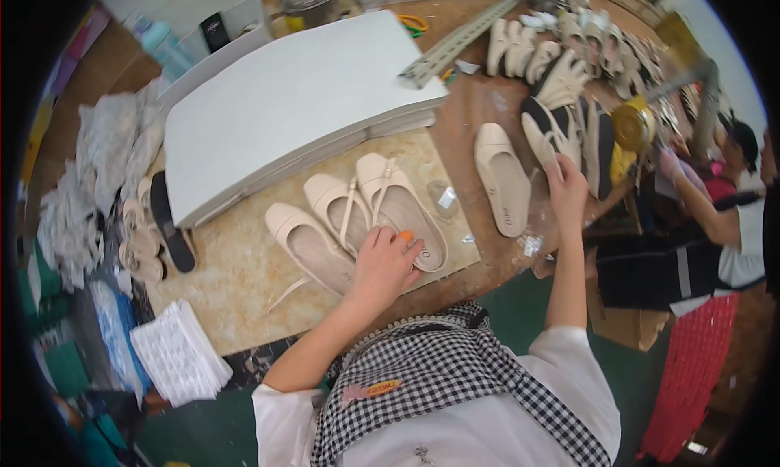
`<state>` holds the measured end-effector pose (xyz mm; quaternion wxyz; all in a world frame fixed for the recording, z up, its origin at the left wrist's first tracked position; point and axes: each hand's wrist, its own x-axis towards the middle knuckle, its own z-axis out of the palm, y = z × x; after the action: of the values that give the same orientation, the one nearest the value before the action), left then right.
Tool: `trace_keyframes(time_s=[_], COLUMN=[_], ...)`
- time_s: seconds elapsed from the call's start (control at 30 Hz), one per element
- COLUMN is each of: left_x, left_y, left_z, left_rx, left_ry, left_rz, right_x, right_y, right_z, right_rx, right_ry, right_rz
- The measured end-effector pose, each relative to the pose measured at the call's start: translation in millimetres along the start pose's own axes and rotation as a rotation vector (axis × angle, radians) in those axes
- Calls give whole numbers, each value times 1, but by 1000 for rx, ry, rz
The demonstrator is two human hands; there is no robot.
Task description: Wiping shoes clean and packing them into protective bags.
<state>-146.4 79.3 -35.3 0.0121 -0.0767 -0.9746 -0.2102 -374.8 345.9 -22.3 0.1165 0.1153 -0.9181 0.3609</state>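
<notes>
Three beige flat shoes with thin straps lie side by side on a marbled board: a left shoe (284, 222), a middle shoe (322, 189) and a right shoe (374, 168). My left hand (382, 264) rests over the middle and right ones, fingers curled near their straps. A small orange thing (405, 236) shows at its fingers; its grip is partly hidden. My right hand (569, 192) reaches to the right and pinches a beige shoe (539, 134) in a cluster of shoes. Just left of that hand lies a single beige flat (501, 179), toe pointing away.
A tall stack of white sheets (292, 101) covers the board's far side. A perforated metal bar (459, 41) lies beyond it. More shoes (520, 49) crowd the far right, near another person (715, 215). Papers (180, 353) and crumpled wrapping (114, 150) sit at left.
</notes>
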Motion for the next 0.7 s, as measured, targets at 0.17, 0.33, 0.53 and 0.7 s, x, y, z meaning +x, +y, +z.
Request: trace_keyframes(time_s=[0.17,0.33,0.53,0.7], left_x=[2,80,81,60], left_y=[-11,-125,-214,-60], left_z=[-36,-110,-107,-90], left_rx=[103,503,392,1], left_ry=[-94,548,493,529], left_rz=[-8,-217,-576,-53], right_x=[-103,-128,-114,-109], right_y=[-91,-96,-98,-131], right_z=[37,79,53,27], right_rx=[-361,-155,216,1117], right_ry=[-256,-530,-562,-365], right_rz=[-545,-493,-411,181])
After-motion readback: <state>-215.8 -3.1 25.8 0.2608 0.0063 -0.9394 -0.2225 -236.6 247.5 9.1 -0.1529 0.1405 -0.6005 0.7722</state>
